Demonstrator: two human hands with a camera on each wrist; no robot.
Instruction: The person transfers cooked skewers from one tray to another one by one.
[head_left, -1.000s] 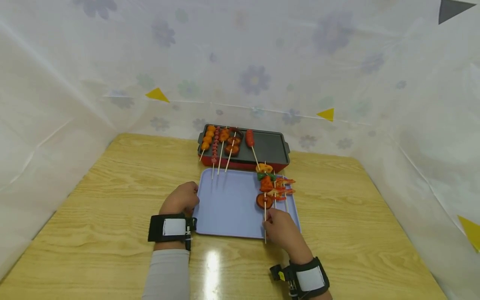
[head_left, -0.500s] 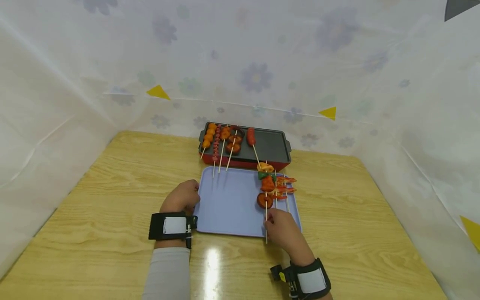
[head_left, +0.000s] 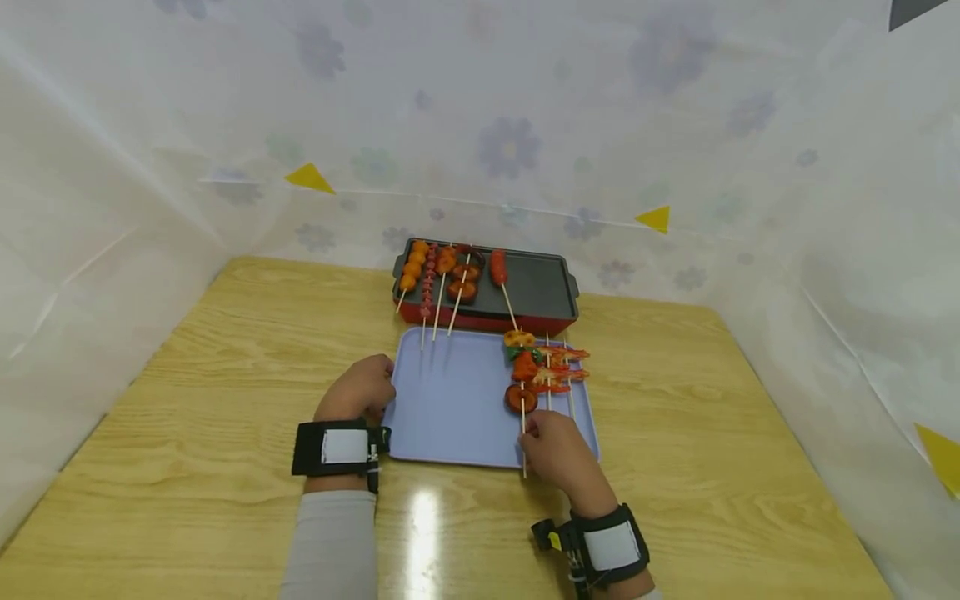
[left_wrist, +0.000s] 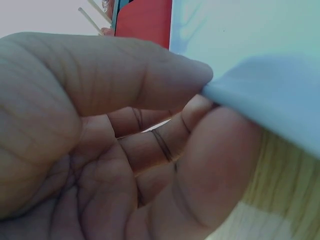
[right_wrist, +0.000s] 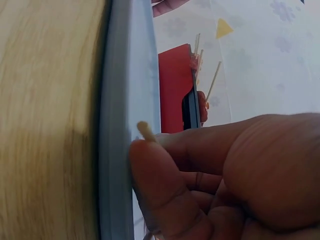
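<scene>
A bluish tray [head_left: 450, 408] lies in front of the grill. My left hand [head_left: 360, 388] pinches the tray's left edge between thumb and fingers, as the left wrist view shows at the rim [left_wrist: 235, 100]. My right hand [head_left: 562, 454] pinches the stick of a mixed skewer [head_left: 525, 367] carrying yellow, green, red and brown pieces, over the tray's right part. In the right wrist view the stick's end [right_wrist: 146, 131] pokes out past the thumb and finger, beside the tray rim [right_wrist: 117, 150]. Shrimp skewers [head_left: 558, 379] lie on the tray's right side, just right of the held skewer.
Behind the tray stands a red and black grill [head_left: 536, 287]. Several skewers rest on its left half, among them orange balls [head_left: 412, 267] and mushrooms [head_left: 463, 290]; a sausage skewer [head_left: 498, 268] lies near its middle. A flower-patterned sheet [head_left: 480, 108] hangs around the wooden table [head_left: 675, 417].
The held skewer and my right hand have shifted slightly left relative to the shrimp skewers. My left hand keeps its hold on the tray edge. The head view has shifted slightly.
</scene>
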